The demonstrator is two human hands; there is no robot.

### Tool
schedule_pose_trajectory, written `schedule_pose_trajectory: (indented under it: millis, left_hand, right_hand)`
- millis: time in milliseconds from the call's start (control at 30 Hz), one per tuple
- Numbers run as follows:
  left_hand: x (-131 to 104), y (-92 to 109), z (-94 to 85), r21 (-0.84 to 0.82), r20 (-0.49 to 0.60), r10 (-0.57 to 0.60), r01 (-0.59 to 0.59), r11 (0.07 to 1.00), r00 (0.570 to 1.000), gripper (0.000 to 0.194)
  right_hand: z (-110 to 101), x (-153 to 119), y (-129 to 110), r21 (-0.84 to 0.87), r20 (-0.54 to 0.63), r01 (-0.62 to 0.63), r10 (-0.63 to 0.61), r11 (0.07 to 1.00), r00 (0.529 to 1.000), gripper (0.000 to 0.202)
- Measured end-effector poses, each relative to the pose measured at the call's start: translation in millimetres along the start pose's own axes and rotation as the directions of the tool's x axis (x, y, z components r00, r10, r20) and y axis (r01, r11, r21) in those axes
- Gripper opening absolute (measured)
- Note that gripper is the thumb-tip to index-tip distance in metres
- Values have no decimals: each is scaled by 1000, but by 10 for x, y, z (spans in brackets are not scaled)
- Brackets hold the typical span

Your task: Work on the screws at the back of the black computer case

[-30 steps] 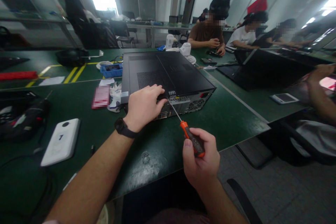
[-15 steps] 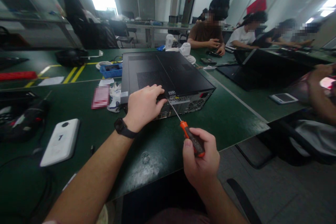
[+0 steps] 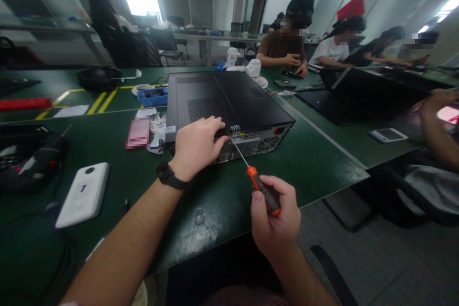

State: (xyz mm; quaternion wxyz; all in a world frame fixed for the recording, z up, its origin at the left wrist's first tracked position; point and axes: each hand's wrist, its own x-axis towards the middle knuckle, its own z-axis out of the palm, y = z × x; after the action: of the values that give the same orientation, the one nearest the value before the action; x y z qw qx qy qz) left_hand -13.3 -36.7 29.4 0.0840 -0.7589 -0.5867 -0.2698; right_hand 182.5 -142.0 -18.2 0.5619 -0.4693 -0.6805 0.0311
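A black desktop computer case [image 3: 229, 93] lies flat on its side, its rear panel with a fan grille [image 3: 268, 143] turned towards me. My left hand [image 3: 199, 146] is draped over the near top edge, fingers on the upper face and thumb down by the rear panel. An orange-and-black screwdriver [image 3: 263, 189] is gripped by the handle in my right hand [image 3: 278, 215]. Its thin shaft slants up and left to the rear edge, close beside my left thumb. The exact spot where its tip touches is too small to make out.
The green table [image 3: 315, 167] carries a white device marked 1 [image 3: 82, 196], a power drill [image 3: 34, 162], gloves [image 3: 157, 134], a blue tray [image 3: 153, 97] and a phone [image 3: 389, 135]. A large black panel [image 3: 373, 93] stands at right. Co-workers sit beyond it.
Almost nothing differs. The screwdriver and my right hand sit a few pixels lower and further right; my left hand keeps its place on the case.
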Motion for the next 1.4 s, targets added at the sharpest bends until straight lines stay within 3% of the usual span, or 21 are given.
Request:
schedule_pose_trajectory:
  millis: [433, 933, 1167, 1400]
  left_hand:
    - [1, 0, 6, -5, -2, 13, -13, 1000, 1000, 26]
    - [-2, 6, 1, -5, -2, 1, -1, 1000, 1000, 27]
    - [0, -6, 11, -14, -10, 4, -4, 1000, 1000, 28]
    - [0, -2, 4, -2, -9, 1, -1, 1000, 1000, 27]
  right_hand:
    - [7, -23, 26, -3, 5, -23, 23, 1000, 1000, 26]
    - [24, -11, 63, -35, -49, 35, -37, 999, 998, 24]
    - [41, -74, 111, -25, -52, -128, 126, 991, 991, 19]
    - [15, -47, 67, 17, -46, -65, 66, 998, 997, 25]
